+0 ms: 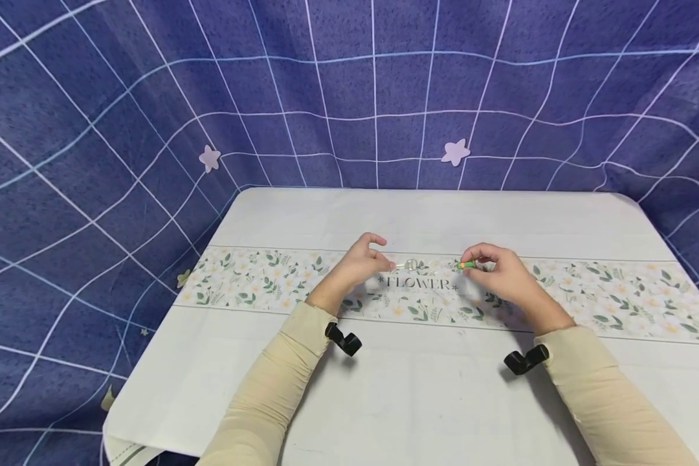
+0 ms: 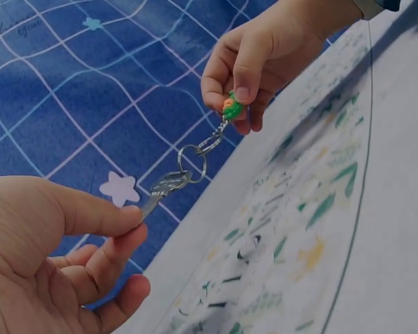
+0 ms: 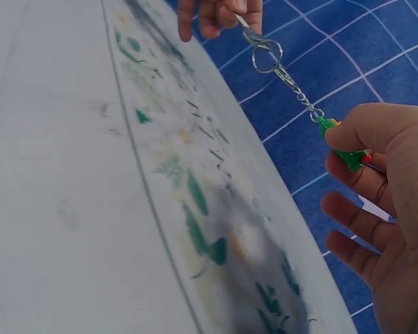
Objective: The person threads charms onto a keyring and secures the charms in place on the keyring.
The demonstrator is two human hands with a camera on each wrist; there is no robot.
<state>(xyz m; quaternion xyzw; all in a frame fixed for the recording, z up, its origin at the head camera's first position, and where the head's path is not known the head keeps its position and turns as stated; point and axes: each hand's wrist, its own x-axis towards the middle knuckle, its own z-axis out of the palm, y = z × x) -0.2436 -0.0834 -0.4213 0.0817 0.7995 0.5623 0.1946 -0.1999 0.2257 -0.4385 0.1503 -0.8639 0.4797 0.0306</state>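
Observation:
Between thumb and index finger, my left hand [image 1: 361, 261] pinches the blade end of a silver key [image 2: 168, 184]. The key's head hangs on a round metal ring [image 2: 193, 164], which links to a second ring and a short chain [image 3: 304, 101]. At the chain's other end is a small green charm [image 3: 348, 158] with orange and red spots. My right hand [image 1: 499, 272] pinches that charm between thumb and fingers. The key, rings and chain stretch between the two hands in the air above the table. Part of the charm is hidden under the right thumb.
Below the hands is a white table [image 1: 419, 382] with a floral printed strip [image 1: 565, 291] lettered FLOWER. A blue grid-patterned curtain [image 1: 338, 84] with pale stars hangs behind and to the left. A black band device [image 1: 343, 340] sits at each wrist.

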